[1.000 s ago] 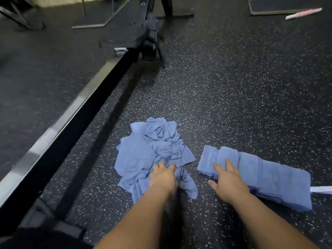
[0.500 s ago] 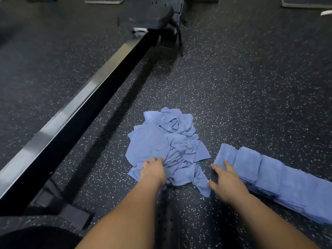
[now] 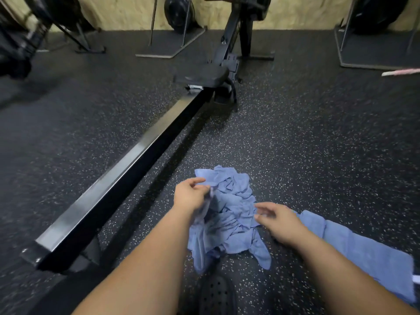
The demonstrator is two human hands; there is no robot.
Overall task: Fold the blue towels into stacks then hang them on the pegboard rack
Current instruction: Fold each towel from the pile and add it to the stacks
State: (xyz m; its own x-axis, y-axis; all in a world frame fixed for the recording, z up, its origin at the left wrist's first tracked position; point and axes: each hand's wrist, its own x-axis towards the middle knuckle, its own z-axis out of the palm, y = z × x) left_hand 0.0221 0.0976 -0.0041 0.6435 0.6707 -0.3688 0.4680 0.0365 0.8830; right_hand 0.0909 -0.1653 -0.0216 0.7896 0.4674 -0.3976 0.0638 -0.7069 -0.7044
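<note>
A crumpled heap of blue towels (image 3: 234, 210) lies on the speckled black floor in front of me. My left hand (image 3: 189, 195) pinches one blue towel (image 3: 200, 242) at the heap's left side and holds it lifted, so the cloth hangs down below the hand. My right hand (image 3: 278, 220) hovers over the heap's right edge, fingers loosely spread and holding nothing. To the right, a row of folded blue towels (image 3: 363, 248) lies on the floor, partly behind my right forearm. No pegboard rack is in view.
A rowing machine's long black rail (image 3: 127, 178) runs diagonally on the left, its seat (image 3: 202, 75) farther back. Equipment stands (image 3: 168, 47) and weight plates line the far wall. A pink-and-white stick (image 3: 401, 72) lies far right. My dark shoe (image 3: 217, 294) is below the heap.
My left hand rose from the heap's near edge, lifting one towel. My right hand left the folded row and moved toward the heap. The view tilted upward, revealing the wall.
</note>
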